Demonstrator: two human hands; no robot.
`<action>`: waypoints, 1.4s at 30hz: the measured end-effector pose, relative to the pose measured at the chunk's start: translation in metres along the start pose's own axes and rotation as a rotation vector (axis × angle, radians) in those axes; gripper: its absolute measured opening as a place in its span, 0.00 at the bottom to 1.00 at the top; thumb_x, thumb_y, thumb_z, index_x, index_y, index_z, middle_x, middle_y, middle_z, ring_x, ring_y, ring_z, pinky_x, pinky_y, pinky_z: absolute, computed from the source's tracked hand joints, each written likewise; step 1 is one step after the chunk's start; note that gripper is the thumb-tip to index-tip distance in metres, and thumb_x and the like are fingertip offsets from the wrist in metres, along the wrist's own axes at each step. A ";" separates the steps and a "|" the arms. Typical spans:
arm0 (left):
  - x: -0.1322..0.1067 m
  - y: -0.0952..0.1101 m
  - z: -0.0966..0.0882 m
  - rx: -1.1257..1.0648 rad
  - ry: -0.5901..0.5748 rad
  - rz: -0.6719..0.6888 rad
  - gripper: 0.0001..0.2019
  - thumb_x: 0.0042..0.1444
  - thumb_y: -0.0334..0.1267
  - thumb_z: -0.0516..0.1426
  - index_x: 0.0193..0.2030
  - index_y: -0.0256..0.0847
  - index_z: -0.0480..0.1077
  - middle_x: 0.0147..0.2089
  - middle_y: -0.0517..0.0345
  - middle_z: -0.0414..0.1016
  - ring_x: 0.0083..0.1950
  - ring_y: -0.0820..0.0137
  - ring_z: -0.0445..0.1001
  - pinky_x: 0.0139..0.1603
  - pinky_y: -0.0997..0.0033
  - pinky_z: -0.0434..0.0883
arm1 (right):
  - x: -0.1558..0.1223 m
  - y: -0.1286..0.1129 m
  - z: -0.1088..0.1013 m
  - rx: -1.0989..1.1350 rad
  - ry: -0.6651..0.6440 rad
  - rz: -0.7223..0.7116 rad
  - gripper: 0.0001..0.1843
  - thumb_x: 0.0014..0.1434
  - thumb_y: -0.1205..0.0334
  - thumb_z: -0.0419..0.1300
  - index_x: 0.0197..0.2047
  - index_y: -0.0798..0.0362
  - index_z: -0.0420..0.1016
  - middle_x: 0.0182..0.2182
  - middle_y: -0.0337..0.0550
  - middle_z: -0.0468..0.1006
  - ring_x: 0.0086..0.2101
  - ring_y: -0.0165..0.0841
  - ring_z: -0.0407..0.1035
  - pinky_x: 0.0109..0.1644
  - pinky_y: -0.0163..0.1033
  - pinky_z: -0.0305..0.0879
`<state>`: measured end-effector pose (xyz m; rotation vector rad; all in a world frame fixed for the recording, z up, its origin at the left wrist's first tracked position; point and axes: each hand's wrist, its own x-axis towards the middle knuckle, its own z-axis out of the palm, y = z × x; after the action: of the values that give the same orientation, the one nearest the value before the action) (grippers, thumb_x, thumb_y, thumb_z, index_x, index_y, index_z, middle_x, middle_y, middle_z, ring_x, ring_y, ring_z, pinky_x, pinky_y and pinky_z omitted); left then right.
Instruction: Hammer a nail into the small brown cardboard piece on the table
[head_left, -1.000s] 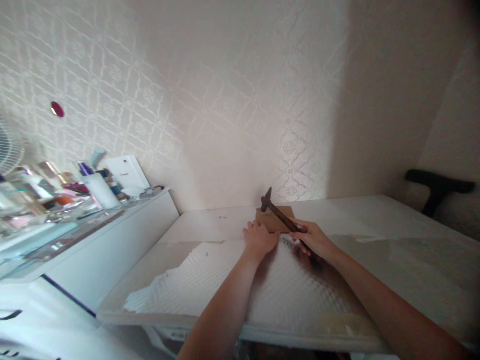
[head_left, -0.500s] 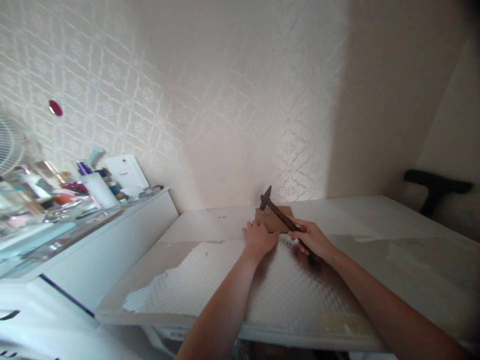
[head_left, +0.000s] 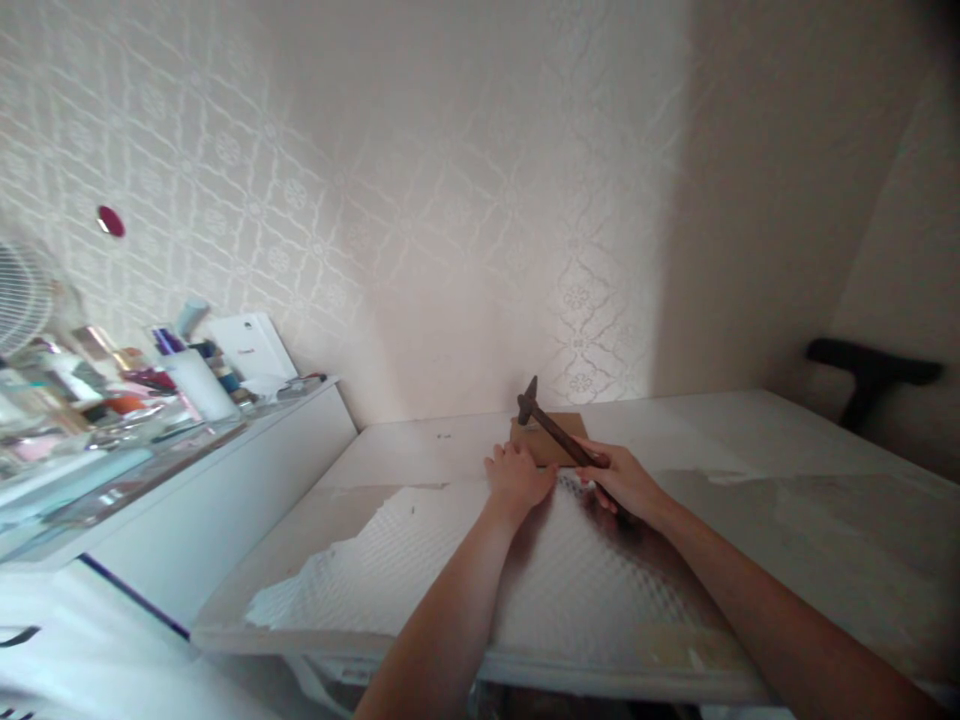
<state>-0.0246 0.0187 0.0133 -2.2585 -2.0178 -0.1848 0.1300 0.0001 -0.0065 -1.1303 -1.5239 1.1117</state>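
My right hand (head_left: 622,480) is wrapped round the wooden handle of a dark hammer (head_left: 551,428), whose head is raised just above a flat brown wooden piece (head_left: 549,440) on the white table (head_left: 420,455). My left hand (head_left: 517,478) rests with curled fingers at the near edge of that brown piece, beside the hammer head. What its fingers pinch, if anything, is too small to make out. Both forearms lie over a white bumpy mat (head_left: 480,570).
A white cabinet (head_left: 225,470) stands at the left, crowded with bottles, jars and a white box (head_left: 251,345). A fan (head_left: 22,295) shows at the far left edge. A patterned wall rises behind the table. A black chair arm (head_left: 874,370) is at the right.
The hammer head has shifted slightly to the left and up over the brown piece. My hands stay in about the same place.
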 end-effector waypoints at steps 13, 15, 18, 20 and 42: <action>-0.001 0.001 -0.002 0.007 -0.031 0.003 0.31 0.52 0.59 0.41 0.51 0.37 0.64 0.53 0.42 0.63 0.54 0.53 0.57 0.49 0.55 0.57 | 0.000 -0.002 0.000 -0.035 0.047 -0.009 0.34 0.46 0.65 0.54 0.59 0.53 0.57 0.20 0.33 0.69 0.10 0.23 0.58 0.10 0.28 0.53; -0.001 0.001 -0.003 0.013 -0.043 0.003 0.31 0.52 0.59 0.41 0.51 0.37 0.64 0.54 0.42 0.63 0.55 0.52 0.56 0.50 0.54 0.57 | 0.000 -0.001 0.000 -0.035 0.063 -0.012 0.34 0.47 0.65 0.53 0.59 0.53 0.57 0.19 0.33 0.68 0.10 0.23 0.57 0.10 0.28 0.53; -0.001 0.001 -0.003 0.023 -0.048 -0.004 0.30 0.53 0.59 0.40 0.51 0.38 0.64 0.54 0.44 0.63 0.56 0.53 0.56 0.50 0.54 0.57 | 0.000 -0.001 0.001 -0.037 0.046 0.005 0.34 0.47 0.65 0.53 0.59 0.54 0.57 0.17 0.32 0.67 0.10 0.23 0.57 0.10 0.28 0.52; -0.001 0.001 -0.003 0.019 -0.038 -0.007 0.30 0.53 0.58 0.41 0.51 0.38 0.64 0.53 0.44 0.63 0.55 0.54 0.57 0.49 0.55 0.57 | 0.000 -0.002 0.001 -0.026 0.041 0.014 0.34 0.46 0.65 0.53 0.59 0.55 0.58 0.17 0.32 0.66 0.10 0.23 0.56 0.10 0.28 0.52; 0.000 -0.001 0.001 0.014 -0.022 0.002 0.30 0.52 0.59 0.40 0.51 0.39 0.64 0.53 0.44 0.63 0.54 0.54 0.57 0.49 0.55 0.57 | -0.001 -0.005 0.000 -0.011 0.042 0.031 0.35 0.46 0.65 0.54 0.60 0.54 0.56 0.21 0.34 0.70 0.10 0.21 0.56 0.10 0.27 0.52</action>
<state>-0.0254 0.0186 0.0120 -2.2643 -2.0208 -0.1465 0.1290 -0.0019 -0.0019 -1.1810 -1.4862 1.0951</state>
